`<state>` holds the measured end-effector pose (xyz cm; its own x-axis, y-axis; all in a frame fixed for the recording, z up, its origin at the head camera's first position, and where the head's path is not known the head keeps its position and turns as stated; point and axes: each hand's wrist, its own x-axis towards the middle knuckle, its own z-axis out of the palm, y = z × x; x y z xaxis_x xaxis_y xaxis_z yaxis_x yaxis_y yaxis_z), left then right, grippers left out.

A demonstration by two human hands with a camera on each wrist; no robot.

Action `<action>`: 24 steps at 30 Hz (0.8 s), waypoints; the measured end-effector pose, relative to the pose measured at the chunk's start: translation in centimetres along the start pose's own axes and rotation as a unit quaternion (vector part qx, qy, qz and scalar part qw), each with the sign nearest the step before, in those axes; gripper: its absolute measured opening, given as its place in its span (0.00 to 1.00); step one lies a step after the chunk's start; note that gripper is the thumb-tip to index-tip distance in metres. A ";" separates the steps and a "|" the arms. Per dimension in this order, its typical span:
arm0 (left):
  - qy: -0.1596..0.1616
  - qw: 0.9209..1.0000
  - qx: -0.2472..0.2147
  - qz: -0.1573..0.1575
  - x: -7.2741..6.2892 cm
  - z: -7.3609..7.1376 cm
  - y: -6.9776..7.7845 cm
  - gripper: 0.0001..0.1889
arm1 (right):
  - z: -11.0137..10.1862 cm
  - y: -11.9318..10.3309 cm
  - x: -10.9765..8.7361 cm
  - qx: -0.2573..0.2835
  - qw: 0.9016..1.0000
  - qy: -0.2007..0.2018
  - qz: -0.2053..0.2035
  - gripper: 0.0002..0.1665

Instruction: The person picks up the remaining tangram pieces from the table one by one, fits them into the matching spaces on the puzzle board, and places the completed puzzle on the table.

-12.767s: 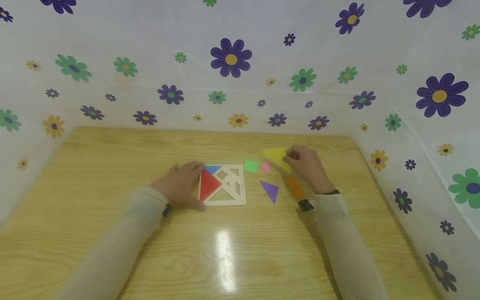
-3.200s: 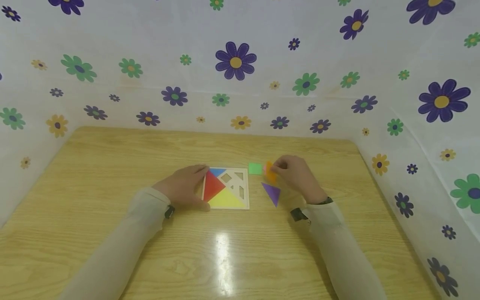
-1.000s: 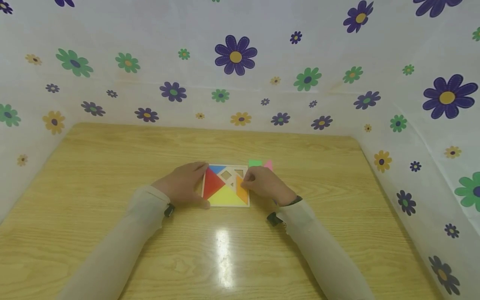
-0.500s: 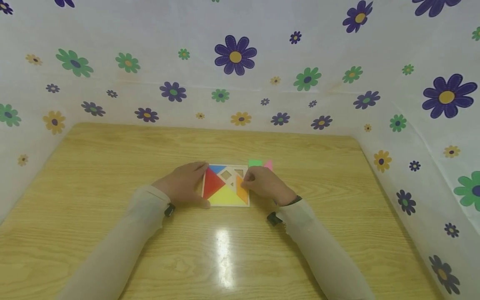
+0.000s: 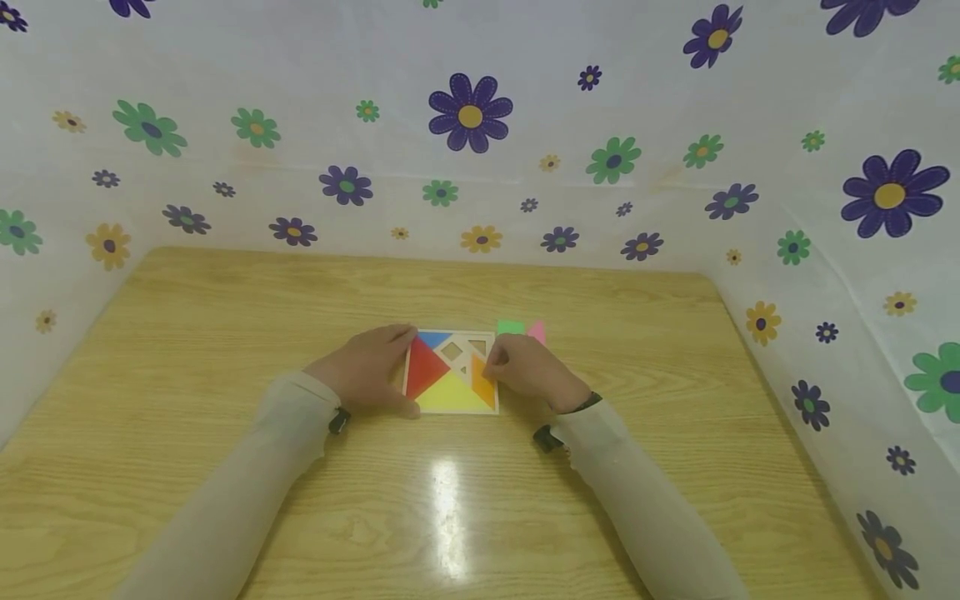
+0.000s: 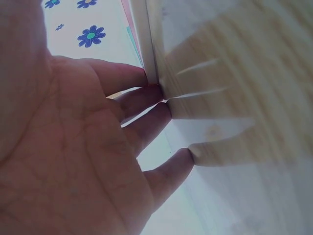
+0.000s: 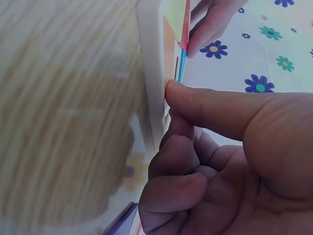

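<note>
A pale tangram tray (image 5: pixel 457 332) lies on the table, with a red triangle (image 5: pixel 425 368), a blue triangle (image 5: pixel 433 338) and a yellow triangle (image 5: pixel 455 394) in its recesses. My left hand (image 5: pixel 363 369) rests along the tray's left side, fingers loosely extended, fingertips at its edge and on the tabletop. At the tray's right side my right hand (image 5: pixel 534 369) pinches an orange parallelogram (image 5: pixel 482 382) with thumb and index finger, right at its slot; the other fingers are curled. The parallelogram's upper part is hidden behind the fingertips. Several recesses above it show bare.
A green square (image 5: pixel 511 327) and a pink triangle (image 5: pixel 537 332) lie just behind my right hand, partly covered. A purple triangle (image 7: pixel 122 221) shows low in the right wrist view. Flower-patterned cloth (image 5: pixel 390 150) rises behind the wooden table (image 5: pixel 337 500).
Earlier the yellow triangle went from my right hand into the tray. Then the orange parallelogram came left from beside the pink triangle to its slot. Over the last second both hands hardly move.
</note>
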<state>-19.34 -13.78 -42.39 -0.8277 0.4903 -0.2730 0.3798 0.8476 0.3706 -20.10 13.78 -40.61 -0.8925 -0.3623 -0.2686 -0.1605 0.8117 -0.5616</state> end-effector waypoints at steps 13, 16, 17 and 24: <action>0.003 1.000 -0.001 0.004 0.3 0.1 0.2 0.64 | -4.0 2.5 -1.1 0.065 0.995 0.066 -0.043 0.14; 0.005 1.000 0.002 0.004 0.4 0.1 0.2 0.64 | -5.1 3.4 -1.8 0.057 0.994 0.090 -0.035 0.16; 0.005 1.000 0.003 0.004 0.4 0.1 0.2 0.64 | -5.5 3.6 -2.0 0.052 0.994 0.095 -0.033 0.16; 0.009 1.000 0.002 0.001 0.4 0.2 0.1 0.64 | -6.7 4.4 -2.8 0.050 0.991 0.116 -0.038 0.15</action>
<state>-19.60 -13.44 -42.62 -0.8345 0.4875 -0.2566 0.3826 0.8480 0.3667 -21.11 21.38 -37.09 -0.9543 -0.2959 -0.0418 -0.1987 0.7328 -0.6508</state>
